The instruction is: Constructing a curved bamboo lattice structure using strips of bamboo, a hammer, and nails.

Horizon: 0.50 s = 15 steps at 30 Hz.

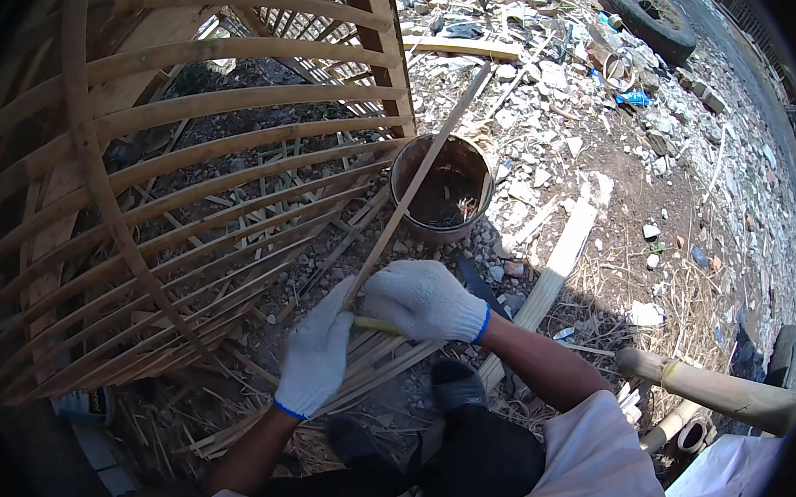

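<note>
A long, thin bamboo strip (419, 171) slants up and away from my hands, crossing over a round metal bucket (422, 234). My left hand (317, 354), in a white knit glove with a blue cuff, is closed around the strip's near end. Just right of it, my right hand (427, 299), gloved the same way, has its fingers curled in against the strip. Under the right hand a short yellow piece (377, 325) sticks out; its kind is unclear. More pale bamboo strips (380, 369) lie below my hands.
A slatted bamboo frame (195, 110) fills the left side. Dark flat blade-like object (481, 282) and a pale plank (559, 260) lie right of the bucket. Thick bamboo poles (711, 390) are at right. Rubble covers the ground, with a tyre (649, 26) far off.
</note>
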Each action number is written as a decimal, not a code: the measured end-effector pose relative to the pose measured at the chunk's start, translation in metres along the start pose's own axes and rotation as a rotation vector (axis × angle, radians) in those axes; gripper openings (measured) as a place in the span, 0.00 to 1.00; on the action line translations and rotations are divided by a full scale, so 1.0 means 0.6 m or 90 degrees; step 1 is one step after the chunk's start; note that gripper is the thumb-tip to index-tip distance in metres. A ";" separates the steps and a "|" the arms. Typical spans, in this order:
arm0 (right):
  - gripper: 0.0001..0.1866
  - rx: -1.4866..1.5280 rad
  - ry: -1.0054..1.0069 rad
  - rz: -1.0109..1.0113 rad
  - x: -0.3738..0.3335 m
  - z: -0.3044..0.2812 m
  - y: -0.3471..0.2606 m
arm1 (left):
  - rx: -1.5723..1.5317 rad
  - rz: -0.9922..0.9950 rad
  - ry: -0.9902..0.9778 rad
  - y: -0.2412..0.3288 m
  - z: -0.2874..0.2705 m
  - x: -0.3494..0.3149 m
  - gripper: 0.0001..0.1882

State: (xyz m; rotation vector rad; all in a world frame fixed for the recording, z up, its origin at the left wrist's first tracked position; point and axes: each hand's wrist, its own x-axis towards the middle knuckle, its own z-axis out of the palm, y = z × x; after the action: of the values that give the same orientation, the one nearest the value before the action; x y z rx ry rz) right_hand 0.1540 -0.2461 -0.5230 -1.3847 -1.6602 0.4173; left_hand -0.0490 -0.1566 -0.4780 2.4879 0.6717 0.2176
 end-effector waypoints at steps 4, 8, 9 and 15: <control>0.11 0.065 -0.017 0.147 -0.017 0.004 -0.019 | -0.079 -0.122 -0.046 0.018 -0.008 -0.001 0.24; 0.09 0.191 0.091 0.269 -0.041 0.086 -0.051 | -0.251 -0.229 -0.014 -0.018 0.043 -0.038 0.24; 0.09 0.063 0.018 0.089 -0.053 0.063 -0.011 | -0.258 -0.232 -0.024 -0.017 0.034 -0.049 0.24; 0.07 0.640 0.160 0.577 -0.048 0.115 -0.103 | -0.184 -0.155 -0.001 0.011 0.009 -0.038 0.23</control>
State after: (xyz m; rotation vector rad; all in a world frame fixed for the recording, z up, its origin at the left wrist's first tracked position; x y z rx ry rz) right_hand 0.0610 -0.2722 -0.5263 -1.2052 -0.3544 1.3051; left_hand -0.0645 -0.1752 -0.4792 2.1108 0.8689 0.2048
